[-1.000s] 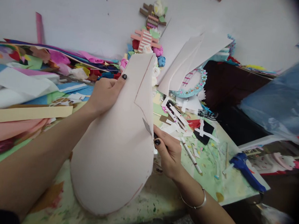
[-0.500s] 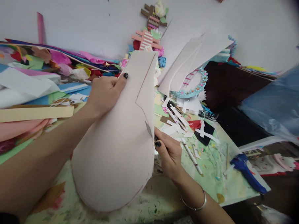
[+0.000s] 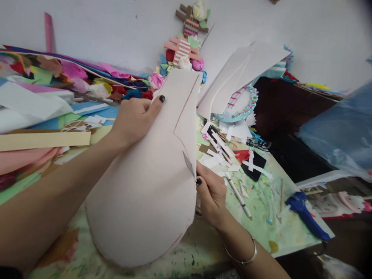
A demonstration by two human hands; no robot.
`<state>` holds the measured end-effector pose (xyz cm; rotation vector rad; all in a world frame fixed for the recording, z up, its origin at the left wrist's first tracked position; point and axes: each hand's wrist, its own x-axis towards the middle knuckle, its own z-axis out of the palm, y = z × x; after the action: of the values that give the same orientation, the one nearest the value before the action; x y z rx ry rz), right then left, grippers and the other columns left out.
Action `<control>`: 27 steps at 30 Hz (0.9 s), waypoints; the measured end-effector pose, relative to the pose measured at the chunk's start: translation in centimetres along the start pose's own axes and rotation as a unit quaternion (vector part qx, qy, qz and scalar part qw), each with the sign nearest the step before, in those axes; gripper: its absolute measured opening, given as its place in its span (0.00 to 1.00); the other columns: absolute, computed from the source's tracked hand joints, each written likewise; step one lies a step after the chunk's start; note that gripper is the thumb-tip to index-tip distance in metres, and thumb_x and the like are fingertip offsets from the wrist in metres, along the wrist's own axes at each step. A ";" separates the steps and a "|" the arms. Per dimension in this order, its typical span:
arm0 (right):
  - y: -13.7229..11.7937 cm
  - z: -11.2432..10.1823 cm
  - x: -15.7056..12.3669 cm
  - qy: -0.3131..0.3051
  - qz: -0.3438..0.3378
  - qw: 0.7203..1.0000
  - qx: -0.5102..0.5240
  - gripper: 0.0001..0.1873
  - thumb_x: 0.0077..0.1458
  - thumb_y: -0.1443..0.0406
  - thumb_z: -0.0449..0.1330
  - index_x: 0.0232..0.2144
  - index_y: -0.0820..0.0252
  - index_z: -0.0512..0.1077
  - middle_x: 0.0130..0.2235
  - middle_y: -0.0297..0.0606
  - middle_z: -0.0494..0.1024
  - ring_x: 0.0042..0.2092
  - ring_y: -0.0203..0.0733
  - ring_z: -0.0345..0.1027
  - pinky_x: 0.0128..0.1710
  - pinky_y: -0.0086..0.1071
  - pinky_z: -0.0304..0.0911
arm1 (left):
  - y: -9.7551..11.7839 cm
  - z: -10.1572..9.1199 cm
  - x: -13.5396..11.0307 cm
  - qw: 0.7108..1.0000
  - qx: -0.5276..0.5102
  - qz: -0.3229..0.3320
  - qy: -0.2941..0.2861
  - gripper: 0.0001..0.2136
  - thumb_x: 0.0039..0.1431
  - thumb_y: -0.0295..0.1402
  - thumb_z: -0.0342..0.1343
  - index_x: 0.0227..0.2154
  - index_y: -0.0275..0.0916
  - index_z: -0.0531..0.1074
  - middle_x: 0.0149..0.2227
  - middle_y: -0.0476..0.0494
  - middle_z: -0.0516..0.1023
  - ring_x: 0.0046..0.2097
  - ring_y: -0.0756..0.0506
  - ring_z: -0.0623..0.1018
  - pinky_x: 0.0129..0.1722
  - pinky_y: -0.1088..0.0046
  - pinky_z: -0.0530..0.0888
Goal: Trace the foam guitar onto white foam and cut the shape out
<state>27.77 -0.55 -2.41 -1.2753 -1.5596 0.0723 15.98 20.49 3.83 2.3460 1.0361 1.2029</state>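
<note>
My left hand (image 3: 137, 119) grips the upper left edge of a large white sheet of card (image 3: 140, 195), its thumb lying on top. The sheet is held up at a tilt; its lower end is rounded, and a brown line (image 3: 186, 104) is drawn down the right side with a corner in it. At the right edge, my right hand (image 3: 211, 190) is closed on scissors (image 3: 189, 163). One pointed blade shows over the card, near the drawn line; the handles are mostly hidden in the fingers.
A blue glue gun (image 3: 307, 214) lies at the table's right edge. Markers (image 3: 238, 195) and paper scraps (image 3: 214, 159) are scattered nearby. Coloured papers (image 3: 30, 104) pile up on the left. Behind stand paper-flower ladders (image 3: 183, 53) and a round blue-rimmed decoration (image 3: 252, 103).
The card's top has dipped and shifted slightly right, with my left hand following. The scissors' blade now shows more over the card, and its tip points farther up along the drawn line.
</note>
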 end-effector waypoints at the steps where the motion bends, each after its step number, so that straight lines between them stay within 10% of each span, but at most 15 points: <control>1: 0.0 0.0 0.0 0.001 0.001 1.000 -0.004 0.22 0.63 0.64 0.49 0.59 0.51 0.64 0.40 0.38 0.78 0.36 0.38 0.69 0.41 0.35 0.66 | 0.0 0.0 0.0 1.000 -0.010 -0.008 -0.005 0.25 0.61 0.48 0.42 0.13 0.39 0.50 0.15 0.52 0.49 0.20 0.53 0.53 0.24 0.69 0.48; 19: 0.0 -0.2 0.2 -0.006 -0.010 0.999 0.043 0.25 0.62 0.66 0.50 0.61 0.46 0.60 0.44 0.37 0.78 0.41 0.38 0.71 0.42 0.33 0.67 | -0.6 0.2 0.1 0.990 -0.090 -0.085 -0.069 0.24 0.59 0.49 0.44 0.14 0.39 0.55 0.16 0.52 0.52 0.20 0.53 0.54 0.21 0.71 0.49; 27: 0.3 -0.4 0.5 -0.050 0.019 0.998 0.027 0.26 0.62 0.62 0.50 0.62 0.51 0.57 0.42 0.37 0.77 0.35 0.34 0.69 0.37 0.30 0.66 | -0.4 -0.5 0.4 1.000 -0.003 0.002 -0.003 0.24 0.60 0.48 0.42 0.13 0.39 0.50 0.15 0.52 0.49 0.20 0.53 0.53 0.23 0.71 0.49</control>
<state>28.37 -0.29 -2.08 -1.2758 -1.6086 0.2030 15.51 21.03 4.17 2.3460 1.0255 1.1989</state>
